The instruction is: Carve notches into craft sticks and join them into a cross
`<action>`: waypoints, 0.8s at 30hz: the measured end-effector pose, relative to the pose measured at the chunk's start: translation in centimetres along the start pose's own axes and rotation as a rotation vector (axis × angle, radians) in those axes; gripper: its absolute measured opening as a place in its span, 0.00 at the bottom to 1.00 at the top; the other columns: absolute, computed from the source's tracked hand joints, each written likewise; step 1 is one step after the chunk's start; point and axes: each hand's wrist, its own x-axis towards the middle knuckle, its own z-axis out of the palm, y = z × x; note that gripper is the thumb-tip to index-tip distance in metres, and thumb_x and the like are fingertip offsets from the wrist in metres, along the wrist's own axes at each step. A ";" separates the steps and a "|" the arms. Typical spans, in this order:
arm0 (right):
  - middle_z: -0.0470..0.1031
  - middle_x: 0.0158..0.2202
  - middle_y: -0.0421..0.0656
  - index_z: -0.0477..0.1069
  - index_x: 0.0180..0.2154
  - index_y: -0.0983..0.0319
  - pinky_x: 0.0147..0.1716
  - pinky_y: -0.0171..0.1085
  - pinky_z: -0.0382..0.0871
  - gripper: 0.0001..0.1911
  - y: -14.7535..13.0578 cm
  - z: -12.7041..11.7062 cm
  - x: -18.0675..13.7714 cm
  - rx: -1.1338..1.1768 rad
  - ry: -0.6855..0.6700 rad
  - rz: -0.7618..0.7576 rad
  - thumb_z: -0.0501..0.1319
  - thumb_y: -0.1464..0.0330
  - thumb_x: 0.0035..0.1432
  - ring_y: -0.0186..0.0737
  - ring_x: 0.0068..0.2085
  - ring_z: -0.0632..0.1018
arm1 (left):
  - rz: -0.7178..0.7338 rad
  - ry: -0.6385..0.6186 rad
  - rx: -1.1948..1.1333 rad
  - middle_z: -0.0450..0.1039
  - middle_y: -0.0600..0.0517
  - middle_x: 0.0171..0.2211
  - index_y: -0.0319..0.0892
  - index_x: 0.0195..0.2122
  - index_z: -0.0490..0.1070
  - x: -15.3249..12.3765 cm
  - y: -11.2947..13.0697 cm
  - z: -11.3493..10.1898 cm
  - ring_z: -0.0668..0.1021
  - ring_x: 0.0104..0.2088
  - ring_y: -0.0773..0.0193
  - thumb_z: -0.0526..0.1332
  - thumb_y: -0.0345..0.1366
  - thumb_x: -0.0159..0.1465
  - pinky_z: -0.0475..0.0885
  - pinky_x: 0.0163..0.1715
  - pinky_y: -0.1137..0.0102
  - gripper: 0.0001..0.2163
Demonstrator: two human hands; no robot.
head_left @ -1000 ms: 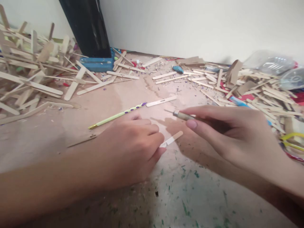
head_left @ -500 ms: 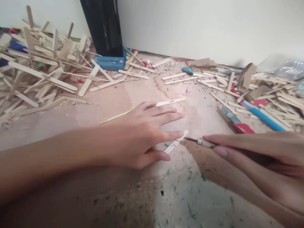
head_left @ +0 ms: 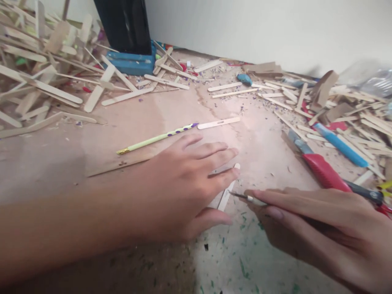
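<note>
My left hand (head_left: 196,179) lies flat with its fingers spread, one fingertip pressing on a small popsicle stick (head_left: 224,201) while the thumb lies by its lower end. Part of that stick is hidden under the fingers. A slim craft knife (head_left: 256,201) is pinched in my right hand (head_left: 324,228), its blade tip touching the stick's right edge or just beside it. Beyond my left hand, a pale green pencil (head_left: 147,144) with purple spots points at another popsicle stick (head_left: 219,123), which has a narrow slot or mark in its middle.
Popsicle sticks (head_left: 61,90) pile up at the left. More sticks (head_left: 367,104) and a blue tube (head_left: 341,145) lie at the right, near a red utility knife (head_left: 326,171). A black upright object (head_left: 125,28) on a blue base (head_left: 131,61) stands against the wall (head_left: 260,28).
The craft knife's tip has moved down along the small stick. My left hand has shifted toward me, uncovering more of the pencil, and the view has tilted slightly.
</note>
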 end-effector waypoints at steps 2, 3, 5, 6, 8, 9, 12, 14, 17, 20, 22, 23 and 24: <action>0.90 0.47 0.35 0.78 0.66 0.42 0.28 0.31 0.85 0.31 0.1 0.2 -0.4 0.012 -0.002 0.001 0.63 0.77 0.69 0.40 0.35 0.90 | -0.003 0.019 0.005 0.71 0.37 0.73 0.37 0.67 0.75 0.0 0.1 0.3 0.73 0.73 0.41 0.59 0.53 0.79 0.64 0.74 0.41 0.27; 0.90 0.48 0.35 0.78 0.66 0.43 0.29 0.31 0.85 0.31 0.2 0.2 -0.6 0.016 0.001 0.003 0.64 0.77 0.69 0.39 0.36 0.90 | -0.002 0.030 0.008 0.72 0.36 0.72 0.37 0.67 0.75 0.0 0.2 0.4 0.73 0.73 0.40 0.60 0.54 0.79 0.64 0.73 0.41 0.27; 0.90 0.48 0.36 0.77 0.67 0.45 0.30 0.30 0.85 0.31 0.1 0.3 -0.9 0.005 0.005 0.005 0.63 0.77 0.70 0.38 0.35 0.90 | -0.003 0.051 0.009 0.72 0.36 0.72 0.36 0.66 0.76 -0.1 0.3 0.7 0.73 0.73 0.41 0.60 0.55 0.79 0.64 0.74 0.42 0.28; 0.90 0.46 0.37 0.77 0.67 0.46 0.28 0.30 0.84 0.30 0.0 0.4 -1.0 -0.017 -0.003 -0.005 0.62 0.77 0.70 0.37 0.34 0.90 | -0.009 0.058 0.006 0.72 0.37 0.72 0.36 0.66 0.76 -0.1 0.3 0.8 0.72 0.74 0.42 0.59 0.56 0.79 0.63 0.75 0.44 0.28; 0.90 0.41 0.38 0.77 0.66 0.50 0.24 0.28 0.80 0.28 -0.3 0.4 -0.9 -0.080 -0.015 -0.044 0.61 0.78 0.71 0.37 0.33 0.89 | -0.024 0.054 -0.003 0.73 0.40 0.72 0.37 0.66 0.75 -0.2 0.3 1.0 0.72 0.75 0.47 0.57 0.57 0.80 0.62 0.76 0.48 0.29; 0.90 0.39 0.39 0.78 0.64 0.52 0.21 0.27 0.78 0.26 -0.5 0.3 -0.8 -0.111 -0.018 -0.064 0.60 0.78 0.71 0.38 0.32 0.89 | -0.030 0.044 -0.007 0.73 0.41 0.72 0.38 0.67 0.75 -0.2 0.4 1.1 0.71 0.75 0.48 0.56 0.57 0.81 0.61 0.77 0.50 0.29; 0.90 0.38 0.40 0.80 0.62 0.54 0.21 0.27 0.78 0.24 -0.7 0.3 -0.5 -0.154 -0.024 -0.088 0.61 0.78 0.71 0.38 0.32 0.89 | -0.037 0.016 -0.001 0.73 0.43 0.72 0.37 0.68 0.74 -0.1 0.5 1.2 0.70 0.76 0.50 0.53 0.58 0.81 0.60 0.77 0.50 0.30; 0.90 0.39 0.40 0.80 0.63 0.54 0.23 0.27 0.80 0.25 -0.6 0.2 -0.2 -0.155 -0.032 -0.097 0.61 0.78 0.71 0.38 0.33 0.90 | -0.049 0.005 0.003 0.72 0.43 0.73 0.37 0.68 0.75 -0.1 0.6 1.2 0.69 0.77 0.51 0.54 0.58 0.81 0.59 0.78 0.50 0.30; 0.90 0.42 0.41 0.78 0.66 0.54 0.25 0.28 0.81 0.27 -0.1 0.1 -0.1 -0.165 -0.051 -0.129 0.62 0.78 0.70 0.39 0.33 0.90 | -0.061 -0.002 0.001 0.71 0.43 0.73 0.38 0.68 0.75 -0.1 0.7 1.2 0.69 0.77 0.51 0.56 0.59 0.80 0.59 0.78 0.50 0.31; 0.91 0.45 0.40 0.78 0.66 0.50 0.27 0.28 0.83 0.29 0.1 0.1 -0.1 -0.121 -0.057 -0.098 0.63 0.78 0.70 0.39 0.35 0.90 | -0.052 0.009 0.001 0.72 0.42 0.73 0.39 0.67 0.76 -0.1 0.7 1.3 0.69 0.77 0.52 0.56 0.60 0.80 0.59 0.78 0.50 0.31; 0.91 0.47 0.36 0.79 0.66 0.46 0.30 0.28 0.84 0.29 0.1 0.1 -0.2 -0.045 -0.024 -0.028 0.65 0.77 0.69 0.39 0.37 0.91 | -0.054 0.008 0.001 0.71 0.43 0.73 0.39 0.67 0.75 -0.2 0.7 1.4 0.69 0.77 0.52 0.56 0.59 0.80 0.58 0.78 0.50 0.30; 0.90 0.48 0.35 0.79 0.65 0.45 0.31 0.28 0.85 0.29 0.0 0.2 -0.3 -0.010 -0.010 0.008 0.65 0.77 0.70 0.39 0.38 0.91 | -0.054 0.009 -0.001 0.71 0.43 0.73 0.38 0.67 0.75 -0.2 0.7 1.4 0.69 0.77 0.52 0.56 0.59 0.80 0.58 0.78 0.50 0.30; 0.90 0.49 0.34 0.80 0.63 0.44 0.31 0.27 0.85 0.28 -0.1 0.2 -0.3 0.021 -0.010 0.035 0.66 0.76 0.70 0.38 0.39 0.91 | -0.056 0.012 -0.002 0.71 0.43 0.73 0.38 0.67 0.75 -0.2 0.7 1.4 0.69 0.77 0.52 0.56 0.59 0.80 0.58 0.78 0.50 0.30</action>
